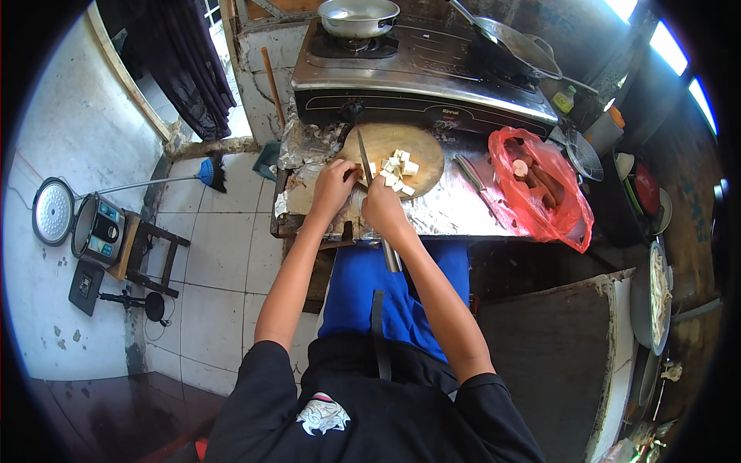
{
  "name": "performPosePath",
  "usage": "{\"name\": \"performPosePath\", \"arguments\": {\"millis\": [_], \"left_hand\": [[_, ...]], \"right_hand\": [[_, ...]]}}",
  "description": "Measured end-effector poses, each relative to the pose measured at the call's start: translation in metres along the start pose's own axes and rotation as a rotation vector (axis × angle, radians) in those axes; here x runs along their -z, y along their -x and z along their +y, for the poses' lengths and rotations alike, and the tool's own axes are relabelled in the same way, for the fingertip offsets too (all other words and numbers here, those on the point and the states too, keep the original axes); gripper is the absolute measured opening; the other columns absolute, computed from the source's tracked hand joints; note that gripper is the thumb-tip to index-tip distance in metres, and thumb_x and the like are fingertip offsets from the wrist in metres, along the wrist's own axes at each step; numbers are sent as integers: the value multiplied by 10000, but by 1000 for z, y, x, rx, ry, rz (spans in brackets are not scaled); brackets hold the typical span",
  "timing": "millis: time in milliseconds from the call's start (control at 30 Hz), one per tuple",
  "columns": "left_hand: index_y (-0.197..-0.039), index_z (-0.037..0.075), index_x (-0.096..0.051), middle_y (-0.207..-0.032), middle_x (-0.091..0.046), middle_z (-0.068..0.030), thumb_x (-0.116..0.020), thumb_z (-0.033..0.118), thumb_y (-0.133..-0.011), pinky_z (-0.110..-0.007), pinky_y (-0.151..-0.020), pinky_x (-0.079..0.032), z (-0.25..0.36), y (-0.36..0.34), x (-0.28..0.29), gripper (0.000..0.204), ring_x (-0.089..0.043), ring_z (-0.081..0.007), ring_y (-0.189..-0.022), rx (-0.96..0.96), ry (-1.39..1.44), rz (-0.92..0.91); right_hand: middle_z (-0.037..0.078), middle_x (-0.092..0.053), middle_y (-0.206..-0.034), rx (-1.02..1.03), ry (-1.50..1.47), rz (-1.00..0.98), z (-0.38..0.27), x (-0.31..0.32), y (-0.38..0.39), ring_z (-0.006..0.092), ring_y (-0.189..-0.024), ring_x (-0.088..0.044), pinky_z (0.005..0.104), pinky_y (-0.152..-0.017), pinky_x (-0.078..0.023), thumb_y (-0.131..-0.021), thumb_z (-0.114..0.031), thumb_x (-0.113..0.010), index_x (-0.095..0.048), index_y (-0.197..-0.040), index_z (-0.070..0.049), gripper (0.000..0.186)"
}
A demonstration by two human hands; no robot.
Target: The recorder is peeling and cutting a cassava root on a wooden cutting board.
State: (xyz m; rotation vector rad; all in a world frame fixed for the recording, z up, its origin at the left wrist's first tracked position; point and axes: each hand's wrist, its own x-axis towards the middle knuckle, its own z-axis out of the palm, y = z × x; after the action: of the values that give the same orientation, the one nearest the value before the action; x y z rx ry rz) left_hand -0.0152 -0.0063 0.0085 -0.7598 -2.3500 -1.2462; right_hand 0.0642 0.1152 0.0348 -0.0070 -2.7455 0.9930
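Head view: looking down onto foil-covered bench [455,216], with two bare forearms [292,285] reaching up from below.
Right hand [384,204]: at near edge of round wooden board [428,145]; clamped with fingers wrapped around knife [363,153].
Knife: held with blade pointing away from the body, over left part of board; jutting out below the hand at the handle end, past the bench edge, above blue trousers [355,289].
Left hand [335,187]: at left rim of board, just left of the blade; curled, with fingers bent and close together; cannot tell whether pinching anything, tips partly hidden.
White cubes [402,168]: heaped loosely on board, right of knife; small, blocky, uneven.
Second knife [477,182]: lying slantwise on bench, between board and red plastic bag [573,212].
Red plastic bag: open, slumped at right part of bench, with brown pieces [549,187] inside.
Stove [417,68]: just behind board; carrying silver pot [359,25] at left, wok [525,50] at right.
Right of stove: small yellow-green bottle [564,100]; nearer, round strainer [584,156].
Floor [220,245]: pale tiled, left of bench; blue broom [206,172] above it.
Stool [158,266]: standing near left wall, beside open rice cooker [103,231].
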Motion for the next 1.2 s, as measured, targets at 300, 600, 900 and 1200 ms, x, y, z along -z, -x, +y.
{"name": "performPosePath", "arguments": {"millis": [300,600,900,1200], "left_hand": [[-849,-4,-638,-821,-618,-155,-660,73,-816,-405,-665,-468,0,2,0,87,-610,-357,-777,6,38,7],[-870,-2,-648,-886,-646,-145,-625,40,-809,-380,-711,-490,-7,-5,0,77,-625,-349,-828,-13,66,17],[-897,77,-708,-852,-652,-90,-639,202,-868,-389,-660,-503,10,1,-5,146,-638,-304,-787,-23,-101,34],[-1283,45,-532,-1097,-668,-142,-425,321,-1000,-381,-765,-541,45,-17,8,409,-657,-227,-848,720,642,35]], "right_hand": [[373,-585,-744,-61,1,-35,-7,-4,5,524,-738,-605,541,-703,-497,-774,25,-504,-399,-943,131,226],[346,-631,-783,-293,-1,-373,-28,21,-26,417,-775,-677,447,-687,-545,-769,-21,-515,-448,-1021,216,352],[103,-512,-602,-272,-410,-387,17,38,12,180,-450,-505,336,-382,-432,-850,-87,-493,-488,-965,115,232],[-1,-435,-637,-367,-618,-259,2,90,22,75,-471,-421,253,-404,-380,-894,-136,-521,-454,-1105,7,263]]}}
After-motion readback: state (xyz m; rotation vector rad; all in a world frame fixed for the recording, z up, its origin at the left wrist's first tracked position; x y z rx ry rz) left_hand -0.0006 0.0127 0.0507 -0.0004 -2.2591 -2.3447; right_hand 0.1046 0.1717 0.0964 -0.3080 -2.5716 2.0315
